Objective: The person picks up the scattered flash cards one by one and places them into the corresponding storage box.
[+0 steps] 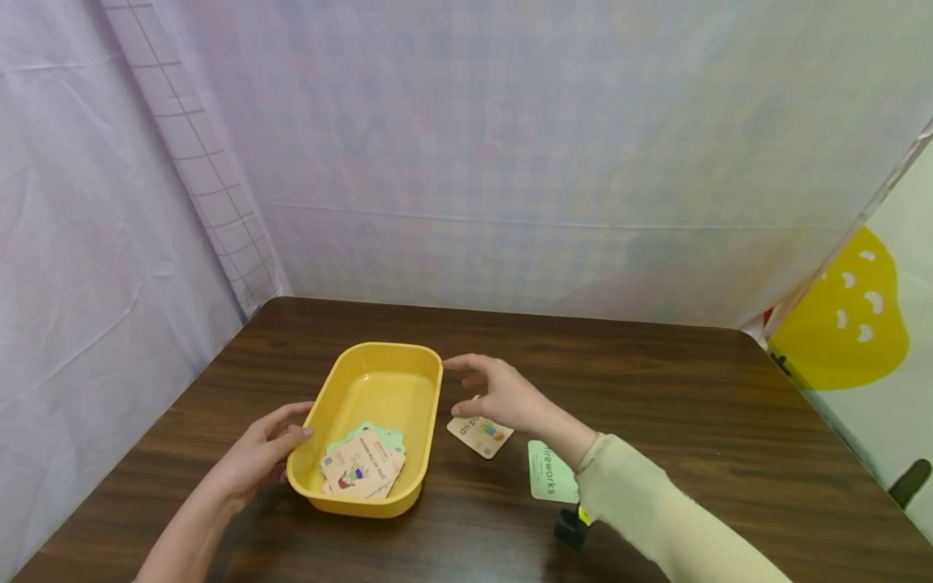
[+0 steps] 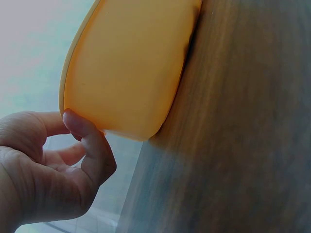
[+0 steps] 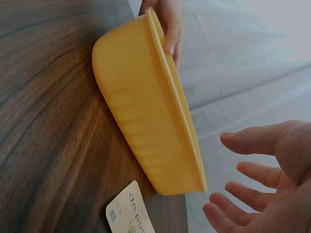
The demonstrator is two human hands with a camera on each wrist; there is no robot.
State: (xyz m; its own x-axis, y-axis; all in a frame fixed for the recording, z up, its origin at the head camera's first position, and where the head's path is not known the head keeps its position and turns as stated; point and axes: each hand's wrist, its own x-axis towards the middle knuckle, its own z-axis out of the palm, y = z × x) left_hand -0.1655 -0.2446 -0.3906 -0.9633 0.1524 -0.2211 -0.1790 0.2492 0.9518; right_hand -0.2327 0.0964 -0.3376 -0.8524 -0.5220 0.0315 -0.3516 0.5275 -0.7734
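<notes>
A yellow plastic tub (image 1: 379, 393) stands on the table, several cream and green picture cards (image 1: 362, 468) piled at its near end. My left hand (image 1: 255, 453) pinches the tub's left rim, thumb over the edge; the left wrist view has that hand (image 2: 63, 170) at the tub's corner (image 2: 126, 73). By the far right corner is my right hand (image 1: 499, 393), fingers spread and holding nothing, fingertips close to the rim. It shows with loose fingers (image 3: 262, 179) in the right wrist view. Partly under it lies a cream card (image 1: 483, 437).
A green card (image 1: 548, 474) reading "fireworks" lies right of the tub, partly covered by my right sleeve (image 1: 634, 494). A small black object (image 1: 571, 528) shows under that wrist. Pale curtains (image 1: 510, 162) hang behind the brown wooden table (image 1: 656, 364).
</notes>
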